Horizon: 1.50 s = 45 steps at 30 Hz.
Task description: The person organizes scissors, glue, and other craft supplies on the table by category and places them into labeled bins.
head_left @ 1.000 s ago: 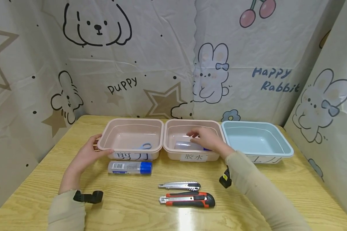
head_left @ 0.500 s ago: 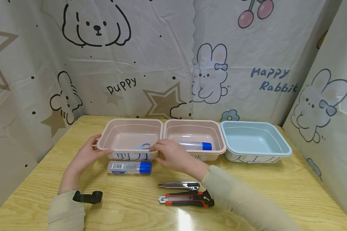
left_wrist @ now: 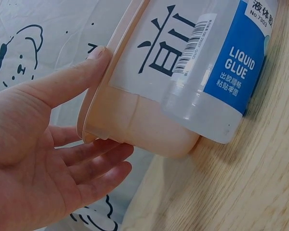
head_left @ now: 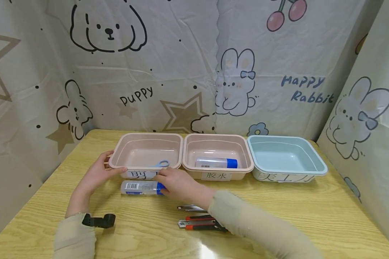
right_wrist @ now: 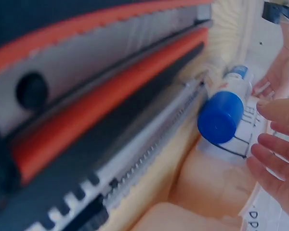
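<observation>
My left hand [head_left: 98, 171] holds the left corner of a pink plastic bin [head_left: 142, 153], thumb on the rim and fingers beneath it, as the left wrist view shows. Light-blue scissors [head_left: 163, 164] lie partly visible inside. In front of that bin a clear liquid glue bottle [head_left: 141, 187] with a blue cap lies on its side. My right hand [head_left: 181, 183] is at the capped end; in the right wrist view its fingers [right_wrist: 267, 149] are spread beside the blue cap [right_wrist: 220, 118], with a gap between. A second glue bottle [head_left: 214, 163] lies in the middle pink bin [head_left: 214, 145].
A light-blue bin [head_left: 285, 154] stands at the right end of the row. Nearer on the wooden table [head_left: 142, 237] lie a silver utility knife [head_left: 191, 207] and a red-and-black utility knife [head_left: 199, 223], both partly under my right forearm. A printed curtain [head_left: 181, 54] hangs behind.
My right hand has moved out of the middle bin, leftward and nearer, to the glue bottle on the table. My left hand keeps its place on the bin.
</observation>
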### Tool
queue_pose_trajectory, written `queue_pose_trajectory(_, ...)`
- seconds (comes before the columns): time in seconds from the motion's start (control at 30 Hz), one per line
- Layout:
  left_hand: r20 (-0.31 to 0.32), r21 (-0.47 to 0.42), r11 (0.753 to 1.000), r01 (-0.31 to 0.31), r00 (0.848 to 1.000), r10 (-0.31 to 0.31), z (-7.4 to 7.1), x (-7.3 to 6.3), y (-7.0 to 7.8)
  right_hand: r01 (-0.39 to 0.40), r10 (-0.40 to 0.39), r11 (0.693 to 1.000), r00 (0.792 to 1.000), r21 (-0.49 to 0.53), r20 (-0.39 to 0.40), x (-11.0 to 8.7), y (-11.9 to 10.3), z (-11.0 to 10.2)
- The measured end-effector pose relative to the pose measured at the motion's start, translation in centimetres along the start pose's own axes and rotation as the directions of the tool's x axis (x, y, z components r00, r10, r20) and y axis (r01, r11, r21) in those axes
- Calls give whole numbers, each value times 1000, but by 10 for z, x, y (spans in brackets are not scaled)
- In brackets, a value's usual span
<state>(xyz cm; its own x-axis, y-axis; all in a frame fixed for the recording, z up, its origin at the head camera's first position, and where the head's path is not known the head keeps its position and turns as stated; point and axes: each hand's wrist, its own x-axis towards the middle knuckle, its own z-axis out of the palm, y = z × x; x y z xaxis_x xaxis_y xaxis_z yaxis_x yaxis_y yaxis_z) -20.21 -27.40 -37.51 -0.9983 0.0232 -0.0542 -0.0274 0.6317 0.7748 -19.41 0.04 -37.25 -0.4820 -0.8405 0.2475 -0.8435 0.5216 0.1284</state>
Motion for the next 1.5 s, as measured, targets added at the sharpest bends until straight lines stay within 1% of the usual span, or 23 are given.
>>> queue_pose_trajectory(0.13,-2,-2,1000,5,1000,-5,0,0,-1,25,-23,998,999,-58,31,5,-9,7)
queue_pose_trajectory(0.27,-2,-3,1000,-11,1000,10,0,0,-2,25,-23,994,1000,-104,19,10,-13,14)
queue_pose_trajectory(0.37,-3,2,1000,-17,1000,17,0,1,-2,18,-16,993,1000,-116,13,14,-14,18)
queue_pose_trajectory(0.8,6,2,1000,-23,1000,23,-1,1,-2,-8,16,991,998,-130,59,20,-18,23)
queue_pose_trajectory(0.93,6,-1,1000,-15,1000,15,-1,1,-2,-28,39,995,993,-97,111,21,-18,22)
queue_pose_trajectory(1.03,5,-2,1000,-6,1000,6,-1,1,-2,-57,63,998,982,-41,175,22,-18,20)
queue_pose_trajectory(1.13,6,-1,1000,-1,1000,1,0,1,-2,-78,74,997,973,8,218,21,-16,19)
queue_pose_trajectory(1.33,2,4,1000,-8,1000,8,0,2,-2,-70,52,994,975,79,217,17,-11,14)
queue_pose_trajectory(1.5,4,4,1000,-12,1000,12,-1,2,-3,-69,45,992,974,104,220,8,-9,8)
